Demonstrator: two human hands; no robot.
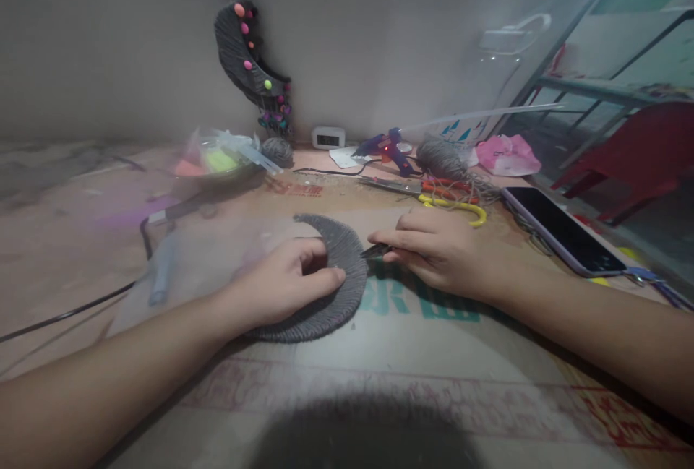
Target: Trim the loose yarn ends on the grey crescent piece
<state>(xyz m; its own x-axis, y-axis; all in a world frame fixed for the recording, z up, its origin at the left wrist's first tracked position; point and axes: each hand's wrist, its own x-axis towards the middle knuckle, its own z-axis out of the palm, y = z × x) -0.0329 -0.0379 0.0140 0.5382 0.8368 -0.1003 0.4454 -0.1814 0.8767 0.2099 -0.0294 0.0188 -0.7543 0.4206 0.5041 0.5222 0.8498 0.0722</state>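
A crescent moon shape wrapped in grey yarn (347, 303) lies flat on the printed board. My left hand (290, 281) holds it at the inner curve, thumb pressed on the top and the other fingers curled, partly hidden. On its outer edge, at the right, my right hand (437, 245) pinches a small dark pointed tool (373, 251). The tool's tip is close to the wrapped edge; whether it touches, I cannot tell. Most of the tool is covered by my fingers, so its exact kind does not show.
Behind lie yellow-handled scissors (460, 207), a glue gun (387, 149) with a red light, grey yarn (442, 158) and a white digital clock (328, 138). A phone (564, 230) is at right, a bowl of bright pieces (217, 162) at left. A decorated crescent (243, 57) hangs on the wall.
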